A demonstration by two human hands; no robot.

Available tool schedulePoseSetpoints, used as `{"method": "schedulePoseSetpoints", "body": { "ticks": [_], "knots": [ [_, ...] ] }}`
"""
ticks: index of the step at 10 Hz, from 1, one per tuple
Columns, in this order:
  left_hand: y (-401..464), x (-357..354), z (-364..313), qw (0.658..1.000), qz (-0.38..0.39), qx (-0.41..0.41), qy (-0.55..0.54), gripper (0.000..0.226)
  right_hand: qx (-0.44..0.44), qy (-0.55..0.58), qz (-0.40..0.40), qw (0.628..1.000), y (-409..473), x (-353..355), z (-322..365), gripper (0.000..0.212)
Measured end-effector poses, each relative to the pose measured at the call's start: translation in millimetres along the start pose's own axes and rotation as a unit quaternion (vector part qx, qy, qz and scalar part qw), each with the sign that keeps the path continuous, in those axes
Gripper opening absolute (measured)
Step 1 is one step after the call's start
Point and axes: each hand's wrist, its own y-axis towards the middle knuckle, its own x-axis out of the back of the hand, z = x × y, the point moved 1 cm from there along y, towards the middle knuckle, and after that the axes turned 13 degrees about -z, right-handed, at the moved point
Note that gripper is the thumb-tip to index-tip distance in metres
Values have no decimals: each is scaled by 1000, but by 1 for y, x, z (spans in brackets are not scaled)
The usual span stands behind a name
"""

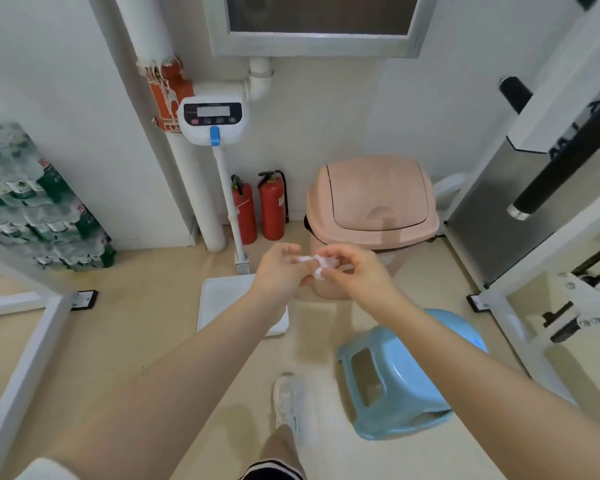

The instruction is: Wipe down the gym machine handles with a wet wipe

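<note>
A small crumpled white wet wipe [321, 264] is held between both hands in front of me, above the floor. My left hand [280, 271] pinches its left end with curled fingers. My right hand [352, 271] pinches its right part with fingertips bent around it. Black padded handles [565, 168] of a white gym machine stick out at the right, well away from both hands. A second short black handle [515, 93] shows higher up on the same frame.
A pink lidded bin [374, 199] stands just beyond my hands. A white standing scale [222, 299] is below them, a blue plastic stool [395, 379] to the right, two red fire extinguishers [260, 206] by the wall, stacked bottled water [32, 199] at left.
</note>
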Motion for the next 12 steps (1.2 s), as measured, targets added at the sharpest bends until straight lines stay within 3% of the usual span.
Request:
{"method": "schedulePoseSetpoints", "body": {
  "ticks": [1,2,3,5,6,8,9,11,12],
  "knots": [
    [79,-38,-8,1000,-11,-2,24,24,-1,-23,-11,1000,75,4,-28,22],
    [153,-80,-23,999,26,18,38,16,-7,-82,-49,995,155,8,-56,23],
    [221,-115,-39,996,48,71,27,8,-12,-118,-64,991,232,10,-84,14],
    [333,-164,-52,993,42,25,112,15,-81,-181,-135,971,350,17,-169,12],
    [384,-181,-28,988,26,-4,153,18,-94,-235,-124,960,391,11,-231,19],
    [467,-197,41,988,-47,85,120,27,-49,-387,35,920,426,-14,-336,28],
    [481,-196,57,989,-50,73,118,23,17,-484,112,868,428,-18,-357,31],
    [467,-181,63,988,-57,56,135,25,-89,-487,239,835,420,-20,-354,45],
    [445,-164,48,988,-67,39,131,26,-38,-504,177,844,410,-15,-334,42]
  ]
}}
